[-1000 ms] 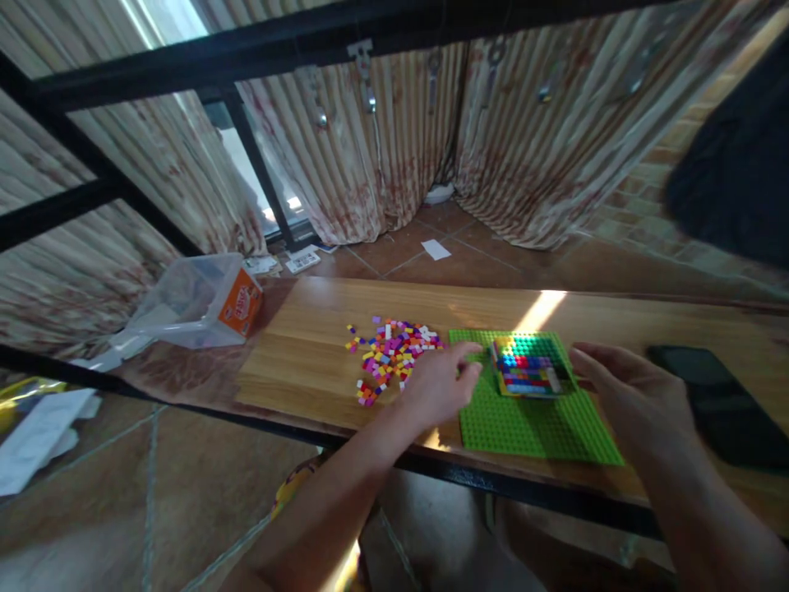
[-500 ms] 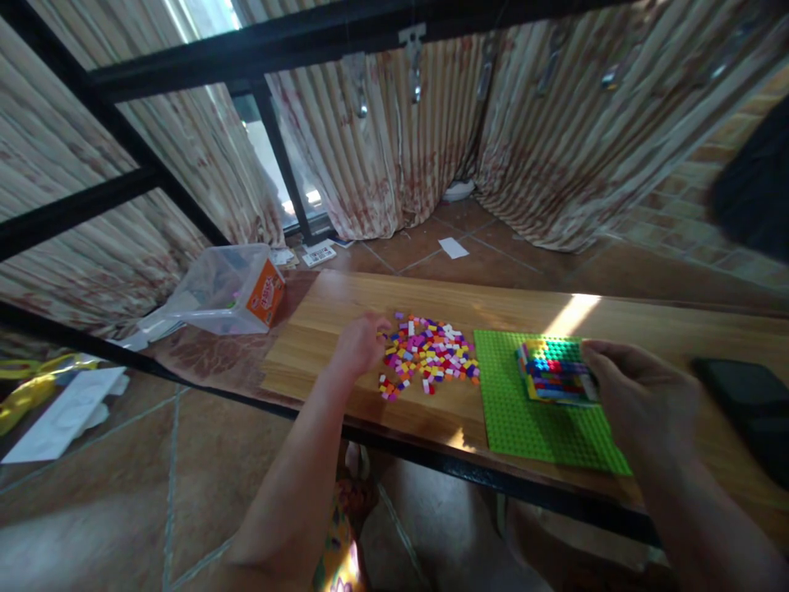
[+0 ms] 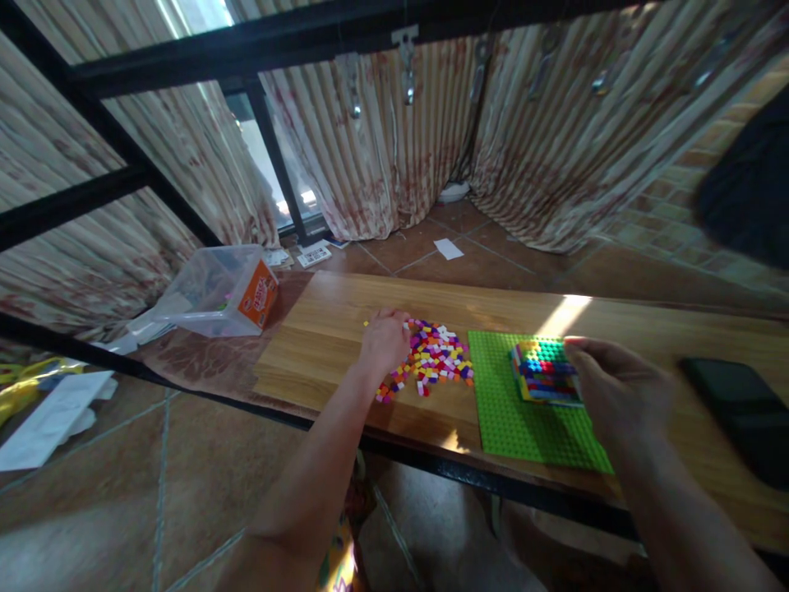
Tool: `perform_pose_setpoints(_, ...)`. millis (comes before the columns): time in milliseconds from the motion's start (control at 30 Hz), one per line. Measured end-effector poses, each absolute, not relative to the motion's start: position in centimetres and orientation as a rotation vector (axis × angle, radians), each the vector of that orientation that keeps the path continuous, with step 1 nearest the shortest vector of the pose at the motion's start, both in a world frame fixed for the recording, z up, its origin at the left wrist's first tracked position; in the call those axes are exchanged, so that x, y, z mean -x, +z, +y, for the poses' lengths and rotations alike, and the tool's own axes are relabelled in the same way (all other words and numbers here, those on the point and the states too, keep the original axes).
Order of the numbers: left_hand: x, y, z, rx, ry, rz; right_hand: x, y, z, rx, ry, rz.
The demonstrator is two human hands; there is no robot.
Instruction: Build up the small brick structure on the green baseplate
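Starting at the far left of the frame, we see white papers [image 3: 53, 415] on the tiled floor, and above them, left of centre, a clear tub [image 3: 213, 292] with an orange label lying tipped on the dark end of the table [image 3: 326, 329]. Moving right along the wooden top, our left hand [image 3: 385, 341] rests palm down on the left edge of the brick pile [image 3: 431, 362], a scatter of small pink, yellow, red and white pieces near the middle of the frame; the fingers are curled over the pile, and we cannot tell whether they pinch a piece. Just right of the pile lies the green baseplate [image 3: 530, 419], flat on the table near its front edge. On the baseplate's upper right part stands the block [image 3: 542, 370], a low stack of coloured layers with a green studded top. Our right hand [image 3: 616, 390] grips the block's right side, thumb and fingers wrapped on it. At the far right edge lies a dark phone [image 3: 740, 407], well apart from the baseplate. Striped curtains [image 3: 394, 148] fill the top of the frame.
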State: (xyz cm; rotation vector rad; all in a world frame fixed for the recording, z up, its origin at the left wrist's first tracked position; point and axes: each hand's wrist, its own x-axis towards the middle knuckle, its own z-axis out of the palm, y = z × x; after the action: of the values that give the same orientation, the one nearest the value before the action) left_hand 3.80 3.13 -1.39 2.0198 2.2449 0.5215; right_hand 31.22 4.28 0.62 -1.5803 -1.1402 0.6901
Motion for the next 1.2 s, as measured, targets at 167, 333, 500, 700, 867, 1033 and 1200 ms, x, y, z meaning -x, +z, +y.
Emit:
perform_pose_setpoints(167, -4.0, -1.2, 3.5, -1.917, 0.463, 2.311, -31.7, 0.5, 4.4, 1.586, 0.732, -1.115)
perform_pose_setpoints(333, -3.9, -1.3, 3.5, -1.854, 0.524, 2.325, -32.0, 0.6, 4.4, 1.577, 0.733, -1.14)
perform_pose_setpoints(500, -4.5, -1.1, 3.4, -1.852, 0.477, 2.353, -32.0, 0.8, 4.2, 1.586, 0.758, -1.157)
perform_pose_setpoints(700, -4.8, -0.6, 3.3, -1.906, 0.412, 2.355, -31.7, 1.1, 4.1, 1.577, 0.749, -1.179)
perform_pose_setpoints(867, -4.9, -0.4, 2.9, -1.961, 0.389, 2.33, -31.5, 0.8, 4.3, 1.559, 0.737, -1.177)
perform_pose_setpoints(1033, -4.9, 0.0, 2.7, -1.933, 0.467, 2.295, -32.0, 0.2, 4.5, 1.572, 0.588, -1.31)
perform_pose_setpoints(1200, -5.7, 0.5, 2.0, -1.854, 0.812, 2.083, -30.6, 0.9, 3.6, 1.385, 0.247, -1.657)
